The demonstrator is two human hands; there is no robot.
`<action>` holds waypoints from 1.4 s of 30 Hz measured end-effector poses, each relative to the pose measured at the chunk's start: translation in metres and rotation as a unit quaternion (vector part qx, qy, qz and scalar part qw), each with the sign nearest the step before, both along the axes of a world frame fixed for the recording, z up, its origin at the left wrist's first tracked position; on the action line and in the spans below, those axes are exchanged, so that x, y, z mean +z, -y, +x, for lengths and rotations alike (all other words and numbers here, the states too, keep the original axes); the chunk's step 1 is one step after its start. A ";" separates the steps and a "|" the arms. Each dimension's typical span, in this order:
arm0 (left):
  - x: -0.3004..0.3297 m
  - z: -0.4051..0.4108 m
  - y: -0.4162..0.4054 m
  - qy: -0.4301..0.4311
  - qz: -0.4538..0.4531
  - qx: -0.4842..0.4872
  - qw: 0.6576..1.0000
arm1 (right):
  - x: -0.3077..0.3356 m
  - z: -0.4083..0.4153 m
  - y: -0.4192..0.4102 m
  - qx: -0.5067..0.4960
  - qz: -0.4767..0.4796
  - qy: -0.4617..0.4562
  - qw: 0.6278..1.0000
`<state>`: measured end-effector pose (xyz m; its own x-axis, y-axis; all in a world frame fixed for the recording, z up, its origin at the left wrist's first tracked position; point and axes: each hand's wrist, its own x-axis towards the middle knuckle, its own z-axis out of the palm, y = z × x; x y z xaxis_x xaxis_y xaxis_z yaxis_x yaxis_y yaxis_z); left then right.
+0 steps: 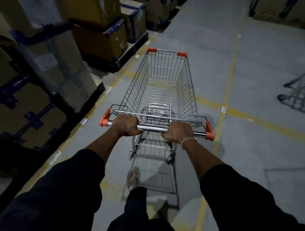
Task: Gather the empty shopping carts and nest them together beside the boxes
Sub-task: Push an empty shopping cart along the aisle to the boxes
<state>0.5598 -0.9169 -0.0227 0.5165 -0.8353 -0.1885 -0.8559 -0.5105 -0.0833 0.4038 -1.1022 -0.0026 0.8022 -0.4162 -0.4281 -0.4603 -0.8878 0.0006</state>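
Both hands clamped on the cart handle (154,129): left hand (126,125) near the left orange end cap, right hand (179,132) toward the right cap, set apart; empty shopping cart (160,87) straight ahead of our hands on the floor (255,67); stacked boxes (51,63) run along the left of our hands; we judge the step is pushing; keep grip even, steer parallel to the yellow line (228,87); count: one cart held, one second cart (299,93) far right of our hands, blurred.
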 end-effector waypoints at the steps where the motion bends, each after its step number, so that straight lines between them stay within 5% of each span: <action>1: 0.001 0.010 0.012 -0.001 -0.001 -0.008 1.000 | 0.001 0.006 0.009 -0.006 0.000 0.007 1.000; 25: -0.005 0.242 0.324 -0.028 0.000 -0.154 0.988 | -0.009 0.193 0.277 -0.133 -0.025 0.027 0.990; 42: -0.004 0.381 0.626 -0.026 -0.027 -0.151 0.988 | -0.001 0.330 0.575 -0.135 -0.023 0.020 0.990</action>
<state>0.9409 -1.5432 -0.0268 0.2339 -0.9591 -0.1595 -0.9720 -0.2345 -0.0152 0.7335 -1.6770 -0.0037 0.6750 -0.6366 -0.3730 -0.6816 -0.7315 0.0148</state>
